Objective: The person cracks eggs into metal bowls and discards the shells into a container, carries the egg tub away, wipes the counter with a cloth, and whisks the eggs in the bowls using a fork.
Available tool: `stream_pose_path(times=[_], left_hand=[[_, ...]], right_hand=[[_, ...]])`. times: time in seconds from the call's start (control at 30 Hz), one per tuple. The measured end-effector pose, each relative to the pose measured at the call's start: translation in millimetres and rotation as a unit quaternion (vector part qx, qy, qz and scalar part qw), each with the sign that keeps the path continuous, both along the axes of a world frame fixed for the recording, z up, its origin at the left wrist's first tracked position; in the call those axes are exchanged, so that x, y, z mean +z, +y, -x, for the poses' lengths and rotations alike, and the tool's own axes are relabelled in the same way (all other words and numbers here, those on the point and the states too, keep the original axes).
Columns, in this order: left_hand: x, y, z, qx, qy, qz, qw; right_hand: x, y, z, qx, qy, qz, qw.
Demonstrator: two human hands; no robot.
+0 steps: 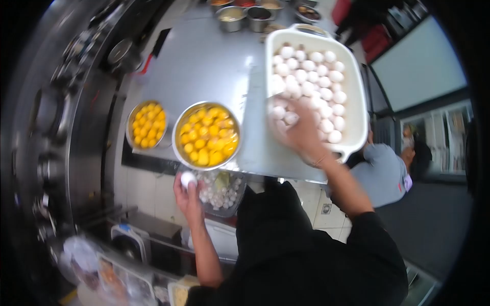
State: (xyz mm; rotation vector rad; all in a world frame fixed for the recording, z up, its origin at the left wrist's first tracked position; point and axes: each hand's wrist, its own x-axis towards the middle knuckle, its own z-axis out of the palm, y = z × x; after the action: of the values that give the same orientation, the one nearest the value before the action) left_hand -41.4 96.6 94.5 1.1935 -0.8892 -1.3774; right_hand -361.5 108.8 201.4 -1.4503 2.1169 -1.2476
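Observation:
My left hand is closed around a white egg, just off the near edge of the steel table. Below and beside it is a dark bin with many eggshells in it. My right hand reaches into a white two-handled tub full of white eggs. Its fingers are blurred among the eggs at the tub's left side, so their grip does not show. A metal bowl of cracked eggs with yellow yolks stands between my hands.
A smaller metal bowl of yolks sits left on the steel table. Several metal pots line the far end. A person in grey is low at the right. Kitchen equipment runs along the left.

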Motion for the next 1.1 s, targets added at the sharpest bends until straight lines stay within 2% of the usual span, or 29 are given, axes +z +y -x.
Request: stream_pose_path(times=[0.03, 0.07, 0.1, 0.13, 0.17, 0.27, 0.33, 0.37, 0.43, 0.47, 0.53, 0.57, 0.6, 0.63, 0.67, 0.7, 0.73, 0.77, 0.8, 0.83, 0.9, 0.97, 1.1], left_hand=[[-22.0, -10.3, -11.5, 0.006, -0.084, 0.021, 0.996], [-23.0, -20.2, -8.9, 0.035, -0.12, 0.036, 0.991], [-44.5, -30.2, -13.1, 0.062, -0.146, 0.086, 0.984], [-64.1, -38.8, -17.3, 0.082, -0.177, 0.103, 0.975], [-75.5, -45.9, -19.1, 0.099, -0.206, 0.119, 0.966], [-65.4, -58.3, -17.1, 0.089, -0.394, 0.184, 0.896], [-69.5, -64.1, -14.6, 0.093, -0.446, 0.226, 0.861], [-70.9, -65.7, -13.2, 0.094, -0.47, 0.248, 0.842], [-82.2, -69.8, -16.2, 0.027, -0.517, 0.245, 0.82], [-87.6, -71.5, -18.6, -0.005, -0.539, 0.242, 0.806], [-78.6, -72.8, -21.8, -0.014, -0.519, 0.219, 0.826], [-74.0, -75.8, -22.4, -0.021, -0.508, 0.21, 0.835], [-72.8, -76.1, -26.1, -0.014, -0.412, 0.175, 0.894], [-72.3, -78.4, -30.2, -0.006, -0.31, 0.139, 0.941], [-70.7, -80.6, -33.7, 0.0, -0.203, 0.101, 0.974], [-56.3, -79.9, -37.3, -0.027, -0.149, 0.07, 0.986], [-27.3, -78.3, -39.0, -0.054, -0.094, 0.04, 0.993], [-0.1, -79.1, -36.8, -0.081, -0.039, 0.011, 0.996], [18.4, -80.2, -29.8, -0.089, 0.029, 0.011, 0.996], [35.4, -81.9, -24.8, -0.114, 0.041, 0.015, 0.993], [63.6, -86.9, -15.4, -0.165, 0.064, 0.022, 0.984], [76.5, -94.1, -7.3, -0.207, 0.061, 0.025, 0.976], [87.3, -107.4, 5.0, -0.263, 0.056, 0.002, 0.963]], right_hand=[[-15.6, -2.6, 61.2, -0.027, 0.051, -0.009, 0.998], [-49.9, -1.3, 126.8, -0.037, 0.198, 0.001, 0.98], [-53.8, 3.0, 157.5, -0.091, 0.318, -0.09, 0.94], [-48.5, 6.1, 177.8, -0.104, 0.344, -0.211, 0.909], [-51.5, 9.9, 191.0, -0.103, 0.367, -0.272, 0.884], [-70.1, 18.1, 211.2, -0.072, 0.405, -0.305, 0.859], [-75.0, 19.1, 213.3, -0.069, 0.422, -0.281, 0.859], [-75.7, 19.1, 216.2, -0.074, 0.405, -0.286, 0.865], [-64.3, 13.3, 215.3, -0.085, 0.37, -0.293, 0.878], [-59.8, 9.8, 215.0, -0.101, 0.292, -0.26, 0.915], [-47.0, 2.6, 206.6, -0.128, 0.124, -0.188, 0.966], [-41.0, -0.1, 201.9, -0.117, -0.065, -0.128, 0.983], [-25.4, -5.8, 180.3, -0.101, -0.252, -0.064, 0.96], [-10.3, -13.3, 157.4, -0.082, -0.428, 0.005, 0.9], [3.7, -21.3, 133.0, -0.041, -0.467, 0.018, 0.883], [12.9, -29.3, 105.0, 0.0, -0.505, 0.031, 0.862], [12.2, -36.0, 74.2, 0.056, -0.33, 0.04, 0.941], [8.5, -43.5, 47.2, 0.107, -0.141, 0.047, 0.983], [6.1, -58.9, 33.7, 0.166, -0.323, -0.005, 0.932], [18.6, -69.7, -1.3, 0.142, -0.198, -0.101, 0.965], [3.2, -91.4, -41.3, 0.296, -0.06, 0.068, 0.951], [13.0, -101.1, -66.2, 0.373, -0.015, 0.026, 0.927], [-3.3, -120.5, -85.9, 0.45, 0.024, 0.061, 0.891]])
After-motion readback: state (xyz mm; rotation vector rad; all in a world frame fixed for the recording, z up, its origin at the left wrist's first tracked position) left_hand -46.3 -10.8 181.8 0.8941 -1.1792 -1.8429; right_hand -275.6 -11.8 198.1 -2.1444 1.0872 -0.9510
